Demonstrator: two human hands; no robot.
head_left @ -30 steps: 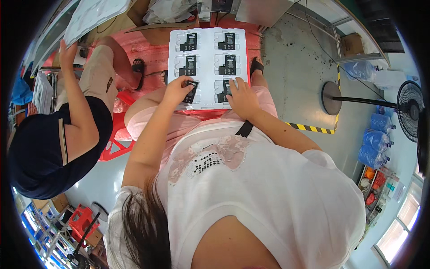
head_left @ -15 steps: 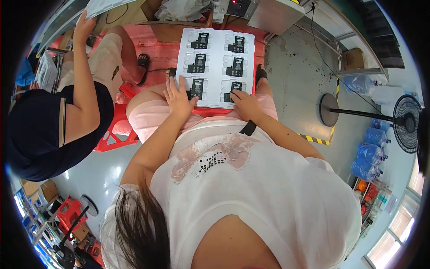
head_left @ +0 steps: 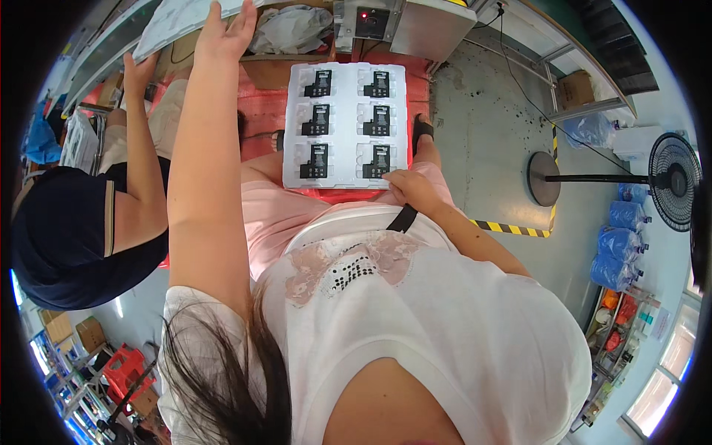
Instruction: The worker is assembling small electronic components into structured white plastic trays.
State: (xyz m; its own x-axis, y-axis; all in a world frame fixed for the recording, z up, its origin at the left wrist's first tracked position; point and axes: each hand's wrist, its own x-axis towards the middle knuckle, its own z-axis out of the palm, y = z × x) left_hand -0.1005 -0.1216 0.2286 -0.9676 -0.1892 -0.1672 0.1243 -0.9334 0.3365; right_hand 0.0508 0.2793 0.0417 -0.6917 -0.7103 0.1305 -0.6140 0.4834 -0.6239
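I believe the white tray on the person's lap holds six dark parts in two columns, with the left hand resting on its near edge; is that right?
Not quite: it is the right hand that rests on the near edge of the white tray. The left hand is raised far forward, on a pale sheet at the bench. The tray does hold six dark parts in two columns, as the head view shows.

A white short-sleeved top (head_left: pixel 445 334) is worn, with a panel of pale pink lace (head_left: pixel 348 256) set across the chest and a cluster of small dark studs (head_left: pixel 348 273) sewn into it. Pink trousers (head_left: pixel 282 215) are worn below, and long dark hair (head_left: pixel 222 371) is seen falling loose over the shoulder on the left side. Both forearms are left bare down to the left hand (head_left: pixel 222 33) and the right hand (head_left: pixel 411 189), and a black strap (head_left: pixel 404 217) is seen just behind the right wrist.
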